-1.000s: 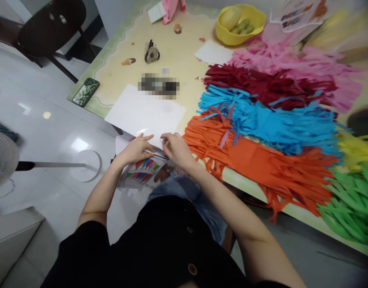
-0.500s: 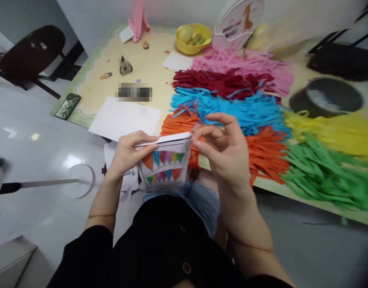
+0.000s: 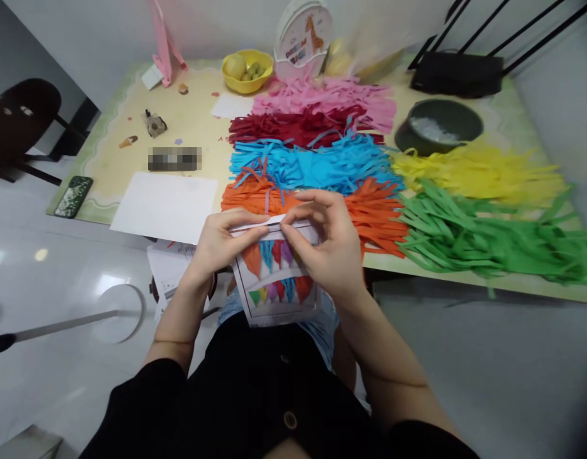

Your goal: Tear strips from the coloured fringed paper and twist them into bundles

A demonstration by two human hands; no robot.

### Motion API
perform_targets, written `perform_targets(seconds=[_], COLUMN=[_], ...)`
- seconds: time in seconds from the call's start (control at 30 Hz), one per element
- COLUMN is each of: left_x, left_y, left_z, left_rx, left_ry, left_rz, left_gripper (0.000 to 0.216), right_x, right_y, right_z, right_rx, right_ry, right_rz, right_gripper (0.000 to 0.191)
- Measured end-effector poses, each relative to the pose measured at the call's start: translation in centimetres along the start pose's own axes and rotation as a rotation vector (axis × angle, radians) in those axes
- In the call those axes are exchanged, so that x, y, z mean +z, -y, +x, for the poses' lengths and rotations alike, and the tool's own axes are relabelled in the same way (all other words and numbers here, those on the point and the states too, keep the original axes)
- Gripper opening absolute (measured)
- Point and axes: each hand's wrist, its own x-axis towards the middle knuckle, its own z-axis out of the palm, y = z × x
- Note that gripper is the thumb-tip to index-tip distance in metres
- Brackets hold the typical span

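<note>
A printed paper sheet [image 3: 274,309] with pictures of coloured tassels hangs over my lap, its white top edge folded. My left hand [image 3: 219,241] pinches that edge near its left end, thumb in front and fingers behind. Close beside it, my right hand [image 3: 329,245] also grips the top edge with thumb and fingertips, and it covers the sheet's upper right part. Just beyond both hands lie orange paper fringes [image 3: 377,213] on the table. Blue fringes [image 3: 312,164] lie behind those.
Dark red fringes [image 3: 293,127], pink fringes [image 3: 322,99], yellow fringes [image 3: 480,172] and green fringes [image 3: 489,236] cover much of the table. A dark bowl [image 3: 403,137], a yellow fruit bowl [image 3: 245,87], a phone [image 3: 73,197] and white paper [image 3: 164,204] are on it too.
My right hand has come from the sheet's right corner to the middle of its top edge, closer to my left hand. The view has turned to the right.
</note>
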Motion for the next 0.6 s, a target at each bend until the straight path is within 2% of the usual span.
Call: perform_targets(seconds=[0.43,0.5,0.6], left_x=[0.6,0.5,0.2], left_y=[-0.4,-0.5,-0.7], left_z=[0.0,-0.1,-0.3], left_rx=[0.070,0.092,0.102], left_ry=[0.070,0.068,0.056], left_rz=[0.008,0.029,0.080], left_gripper=[0.020,0.020,0.020], right_x=[-0.6,-1.1,-1.9], right_y=[-0.5,-0.8,-1.4], right_z=[-0.8,-0.6,-0.2], right_rx=[-0.052,-0.076,-0.067], right_ry=[-0.093,-0.111,-0.040], right_rz=[-0.137,-0.152,-0.034], right_gripper=[0.035,0.027,0.007])
